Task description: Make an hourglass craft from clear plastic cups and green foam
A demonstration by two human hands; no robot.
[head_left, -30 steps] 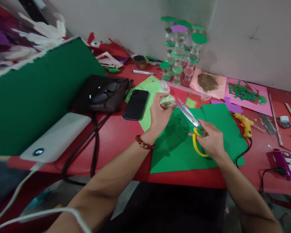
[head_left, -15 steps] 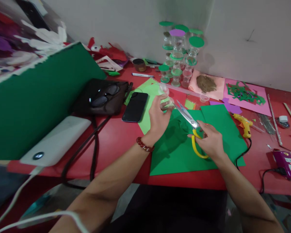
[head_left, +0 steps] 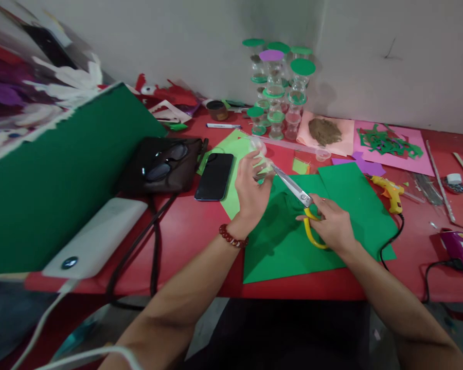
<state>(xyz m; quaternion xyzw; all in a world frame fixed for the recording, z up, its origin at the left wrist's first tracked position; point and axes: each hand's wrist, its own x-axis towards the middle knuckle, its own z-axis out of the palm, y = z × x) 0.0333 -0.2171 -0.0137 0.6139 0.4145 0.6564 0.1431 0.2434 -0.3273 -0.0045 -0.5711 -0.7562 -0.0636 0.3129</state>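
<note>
My left hand point(head_left: 253, 185) is closed around a small clear plastic cup point(head_left: 261, 169), held above the light green sheet; the fingers hide part of it. In my right hand point(head_left: 334, 221) are yellow-handled scissors point(head_left: 289, 186), their blades pointing up and left with the tips at the cup's rim. The blades look nearly together in this view. Beneath both hands lies green craft sheet point(head_left: 285, 257), with a second green piece point(head_left: 345, 185) over its upper right part. A black phone point(head_left: 215, 177) rests on the light green sheet point(head_left: 231, 205) left of my left hand.
Stacked clear cups with green discs point(head_left: 275, 92) stand against the wall. Brown powder point(head_left: 324, 131) and green shreds point(head_left: 388, 141) lie on pink sheets. A yellow glue gun point(head_left: 389, 192) is at right; a dark bag point(head_left: 165, 164) with sunglasses and a white power bank point(head_left: 96, 239) are at left.
The scissor blades have come closer together, with their tips still at the cup. My left hand keeps hold of the cup. The whole view has shifted slightly.
</note>
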